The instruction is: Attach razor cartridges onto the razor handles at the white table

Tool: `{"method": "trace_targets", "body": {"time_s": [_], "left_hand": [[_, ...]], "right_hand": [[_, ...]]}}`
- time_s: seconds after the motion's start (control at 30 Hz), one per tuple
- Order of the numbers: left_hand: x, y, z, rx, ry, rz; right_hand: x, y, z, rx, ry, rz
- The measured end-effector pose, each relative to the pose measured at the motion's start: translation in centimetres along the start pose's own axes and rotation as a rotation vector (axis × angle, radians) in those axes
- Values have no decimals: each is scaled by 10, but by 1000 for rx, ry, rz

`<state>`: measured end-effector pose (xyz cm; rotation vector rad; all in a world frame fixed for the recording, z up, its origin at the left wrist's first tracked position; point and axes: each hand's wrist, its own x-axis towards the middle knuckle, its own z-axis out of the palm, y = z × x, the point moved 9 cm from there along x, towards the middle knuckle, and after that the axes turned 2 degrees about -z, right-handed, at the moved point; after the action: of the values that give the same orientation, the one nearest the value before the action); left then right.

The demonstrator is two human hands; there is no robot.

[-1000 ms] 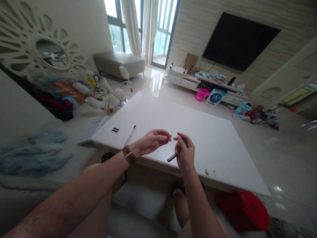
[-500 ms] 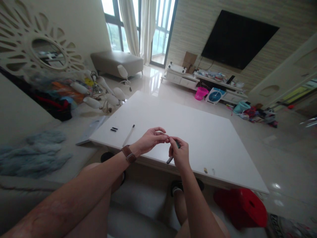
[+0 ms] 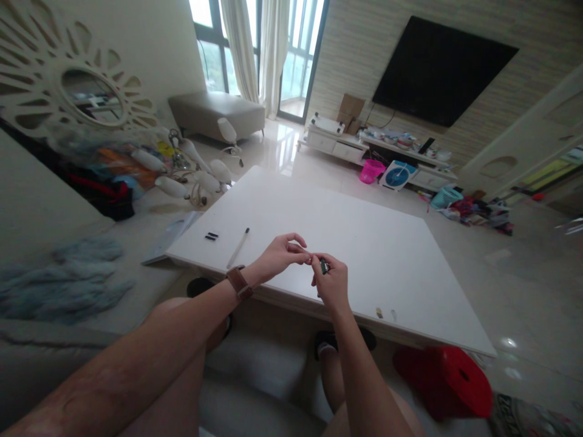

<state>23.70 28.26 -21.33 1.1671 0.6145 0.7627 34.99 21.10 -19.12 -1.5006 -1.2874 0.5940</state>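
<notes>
My right hand (image 3: 333,282) is closed around a slim, dark green pen-like object (image 3: 324,266), most of it hidden by the fingers. My left hand (image 3: 288,254) meets it fingertip to fingertip above the table's near edge. Thumb and forefinger of that hand are pinched together, and whatever lies between them is too small to make out. To the left, a thin pale stick with a black end (image 3: 238,247) lies on the white table (image 3: 337,224). Beyond it are two short black pieces (image 3: 211,236). On the right sit a small yellowish-dark piece (image 3: 379,312) and a tiny clear piece (image 3: 394,314).
A red stool-like object (image 3: 460,382) stands by the table's near right corner. White lamp shades (image 3: 214,173) lie on the floor at the left. Across the room are a pink basket (image 3: 371,172), a box fan (image 3: 398,175) and a low TV cabinet (image 3: 337,145).
The green object has turned in my right hand: its long grey end showed below the fingers before and is now mostly hidden. My left hand remains pinched in nearly the same place.
</notes>
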Motion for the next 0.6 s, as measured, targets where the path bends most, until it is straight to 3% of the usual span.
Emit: {"method": "trace_targets", "body": {"time_s": [0.33, 0.43, 0.6], "left_hand": [[-6, -13, 6, -104, 56, -54], [-7, -16, 6, -189, 88, -87], [-8, -22, 6, -375, 83, -163]], "right_hand": [[-2, -12, -14, -338, 201, -216], [0, -5, -24, -275, 267, -141], [5, 21, -27, 105, 256, 90]]}}
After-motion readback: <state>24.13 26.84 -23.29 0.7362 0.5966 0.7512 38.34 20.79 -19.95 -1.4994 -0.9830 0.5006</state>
